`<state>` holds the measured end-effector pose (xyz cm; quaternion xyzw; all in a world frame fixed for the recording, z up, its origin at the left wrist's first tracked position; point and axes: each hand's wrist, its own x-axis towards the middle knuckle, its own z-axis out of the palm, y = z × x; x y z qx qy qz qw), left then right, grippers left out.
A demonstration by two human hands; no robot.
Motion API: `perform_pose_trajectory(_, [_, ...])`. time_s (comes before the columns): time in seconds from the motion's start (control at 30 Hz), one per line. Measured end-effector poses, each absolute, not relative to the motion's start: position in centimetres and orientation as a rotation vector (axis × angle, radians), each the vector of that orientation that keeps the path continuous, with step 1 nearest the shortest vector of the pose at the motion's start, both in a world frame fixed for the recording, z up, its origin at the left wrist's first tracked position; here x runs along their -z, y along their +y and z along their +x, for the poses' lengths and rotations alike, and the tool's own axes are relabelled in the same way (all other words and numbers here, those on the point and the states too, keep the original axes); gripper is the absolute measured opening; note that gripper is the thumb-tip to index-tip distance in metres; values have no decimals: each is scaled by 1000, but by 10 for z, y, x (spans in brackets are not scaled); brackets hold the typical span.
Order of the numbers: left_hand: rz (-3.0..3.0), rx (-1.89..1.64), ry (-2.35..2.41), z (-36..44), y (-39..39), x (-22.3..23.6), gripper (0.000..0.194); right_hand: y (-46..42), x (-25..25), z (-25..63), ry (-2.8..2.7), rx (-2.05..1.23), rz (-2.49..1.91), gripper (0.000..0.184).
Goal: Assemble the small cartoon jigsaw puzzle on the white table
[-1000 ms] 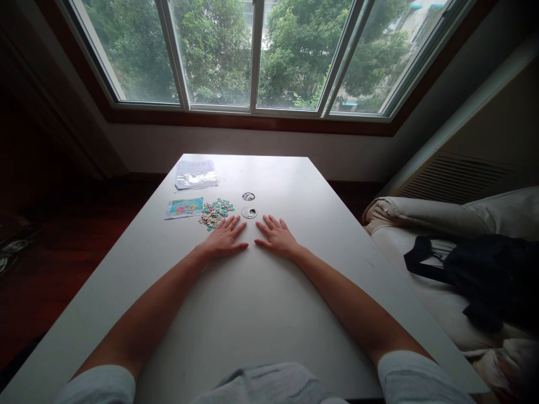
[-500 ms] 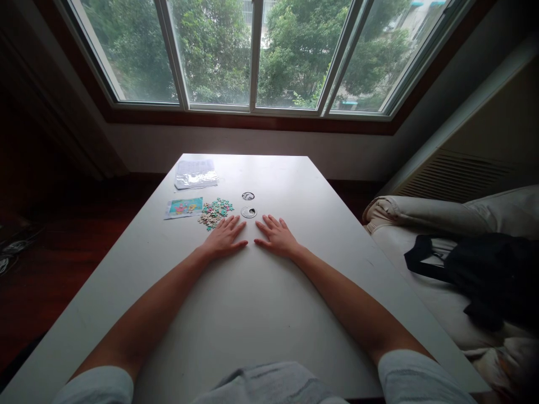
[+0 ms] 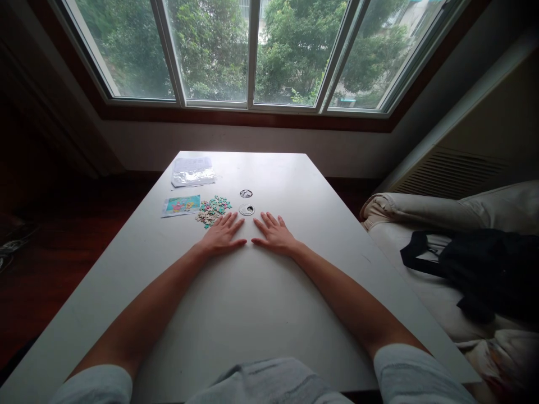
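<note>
We're seeing no hand movement: left hand [image 3: 219, 235], right hand [image 3: 277, 233] still resting spread wide on the tabletop [image 3: 261, 314], so we're gripping no puzzle pieces [image 3: 214, 207].

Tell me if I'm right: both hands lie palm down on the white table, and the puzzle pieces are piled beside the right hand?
Not quite: the puzzle pieces are piled beside the left hand, not the right hand, as the head view shows. Both hands lie palm down on the white table.
</note>
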<state>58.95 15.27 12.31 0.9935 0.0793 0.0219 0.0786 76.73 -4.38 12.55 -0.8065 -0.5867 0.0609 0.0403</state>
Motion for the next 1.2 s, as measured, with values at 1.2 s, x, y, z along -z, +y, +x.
perform_pose_trajectory(1.2, [2898, -218, 782, 637, 251, -112, 84, -48, -120, 782, -1289, 5, -1992, 22])
